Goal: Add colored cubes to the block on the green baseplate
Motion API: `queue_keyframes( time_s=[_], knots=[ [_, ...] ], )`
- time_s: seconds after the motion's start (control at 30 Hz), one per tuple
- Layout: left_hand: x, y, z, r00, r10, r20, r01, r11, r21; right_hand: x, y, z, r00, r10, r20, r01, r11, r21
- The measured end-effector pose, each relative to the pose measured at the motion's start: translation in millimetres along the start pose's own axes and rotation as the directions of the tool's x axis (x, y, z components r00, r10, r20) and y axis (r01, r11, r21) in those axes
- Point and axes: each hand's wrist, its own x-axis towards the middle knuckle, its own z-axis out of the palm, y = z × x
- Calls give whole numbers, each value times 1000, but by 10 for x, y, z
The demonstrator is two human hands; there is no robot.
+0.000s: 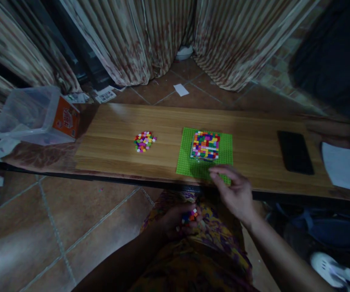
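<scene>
My left hand (178,222) is low over my lap, its fingers curled around a handful of small coloured toy bricks (189,216). Over the front right corner of a green studded baseplate (185,158), my right hand (235,192) has thumb and forefinger drawn together; anything between the fingertips is too small to make out. A multicoloured block of toy bricks (205,145), several layers high, stands on the baseplate just beyond my right fingers. Left of the plate, a loose pile of small bricks (144,142) lies on the wooden tabletop (117,125).
A black phone-like slab (295,152) lies at the table's right end, with white paper (343,166) beyond it. At the left end sits a clear plastic box (32,115) with an orange label. Striped curtains (163,36) hang behind the table.
</scene>
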Motion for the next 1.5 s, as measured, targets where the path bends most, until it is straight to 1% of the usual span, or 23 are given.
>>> queue_keyframes(
  time_s=[0.03,0.1,0.2,0.3,0.37,0.47,0.57,0.77,0.9,1.0,1.17,1.3,1.37,1.43,1.5],
  knots=[
    [1,0,5,1000,0,-2,0,1000,2,-159,-4,12,994,14,104,-15,1000,8],
    [9,-4,2,1000,1,-8,-1,1000,5,-449,1,42,969,45,243,-50,999,13],
    [37,-16,-37,999,-6,-37,6,1000,-5,-751,-3,78,941,115,320,-124,992,8],
    [69,-26,-86,998,-36,-53,34,999,-36,-875,-33,108,923,131,361,-132,991,-24],
    [81,-25,-100,997,-54,-51,52,998,-44,-886,-55,133,929,99,357,-91,995,-38],
    [83,-14,-84,996,-48,-73,47,999,-19,-860,-83,178,933,36,358,-18,998,-54],
    [76,-7,-51,994,-38,-98,39,999,1,-842,-104,225,932,19,363,14,996,-89],
    [94,-27,-72,994,-42,-97,42,999,0,-860,-116,296,933,59,356,13,981,-196],
    [112,-36,-99,987,-28,-156,41,996,79,-859,-119,316,934,86,346,1,970,-243],
    [110,-29,-75,985,5,-170,15,993,121,-851,-123,338,940,100,326,-5,960,-279],
    [86,-10,-16,982,8,-190,16,993,121,-843,-143,392,947,120,299,-28,955,-297],
    [95,-31,-40,974,11,-225,16,993,118,-836,-168,381,947,137,291,-65,968,-244],
    [106,-51,-62,974,11,-227,17,993,120,-814,-168,340,945,163,283,-110,975,-195],
    [106,-70,-76,972,-2,-235,27,994,103,-767,-157,279,931,235,279,-204,969,-136],
    [90,-80,-77,973,-2,-233,19,997,73,-682,-139,204,913,321,250,-320,946,-47]
  ],
)
